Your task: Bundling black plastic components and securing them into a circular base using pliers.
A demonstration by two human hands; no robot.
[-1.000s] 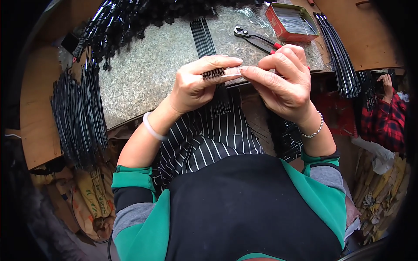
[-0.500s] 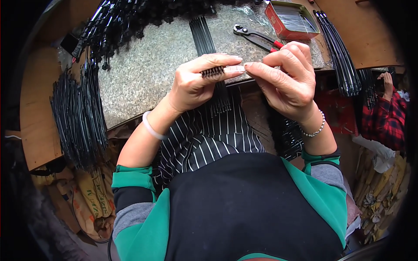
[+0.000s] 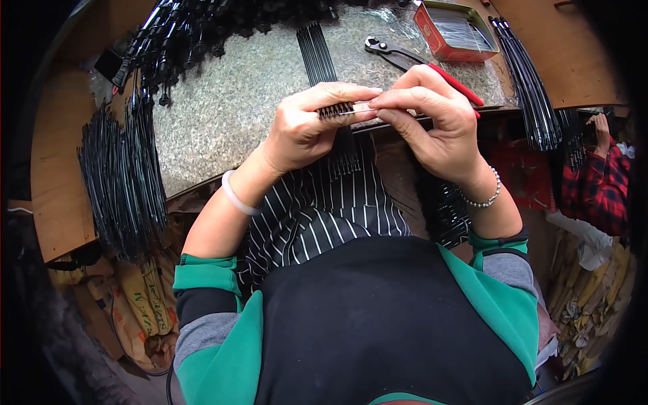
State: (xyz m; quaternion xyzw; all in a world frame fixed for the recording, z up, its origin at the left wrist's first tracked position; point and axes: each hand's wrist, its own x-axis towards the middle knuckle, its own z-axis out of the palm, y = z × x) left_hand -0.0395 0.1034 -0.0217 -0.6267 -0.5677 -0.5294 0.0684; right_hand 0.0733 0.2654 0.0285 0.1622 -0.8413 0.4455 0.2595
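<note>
Over the near edge of the tabletop (image 3: 216, 121), I observe the left hand (image 3: 304, 120) curled, a dark ridged piece (image 3: 335, 109) held between its fingers. The right hand (image 3: 437, 121), just right of that piece, pinches a thin wire (image 3: 361, 111) reaching toward it. Dark rods (image 3: 316, 55) run beneath the left hand.

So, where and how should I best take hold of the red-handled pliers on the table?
I would take the red-handled pliers by the red grips, coming from the near right: the handles slant that way, while the dark head points far left. The right hand partly covers the handles, so it would probably need to move aside first.
</note>
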